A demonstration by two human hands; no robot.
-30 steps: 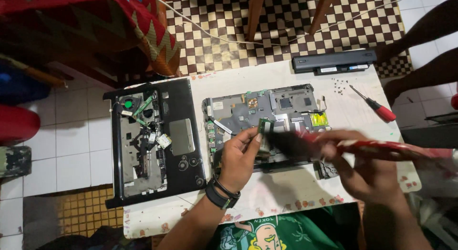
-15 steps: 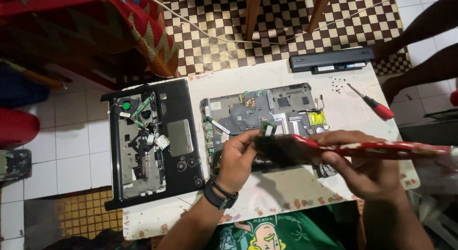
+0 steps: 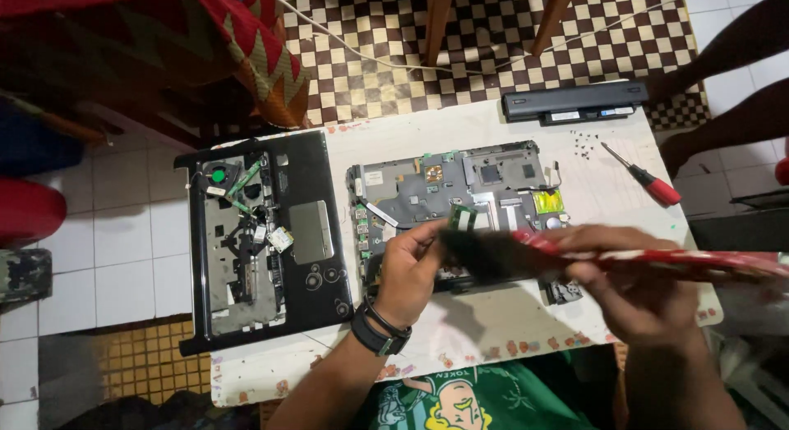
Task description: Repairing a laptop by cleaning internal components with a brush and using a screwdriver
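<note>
My right hand (image 3: 633, 290) fingers grip a red-handled brush (image 3: 575, 253) over the motherboard (image 3: 460, 192) on the bench (image 3: 493, 348); left hand (image 3: 411, 270) fingers pinch its bristles. Board judged stiff, fragile: hold by edges.

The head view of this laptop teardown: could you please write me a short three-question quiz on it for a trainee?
1. True or false: the right hand holds a red-handled brush over the laptop motherboard.
2. Which lies nearest the small screws on the white table? A) the red-handled screwdriver B) the black laptop case C) a pair of pliers
3. Fill in: the long black battery lies at the table's ____ edge, beyond the board.

Key: 1 true; 2 A; 3 far. The left hand rests at the board's near edge, by the brush bristles.
</note>
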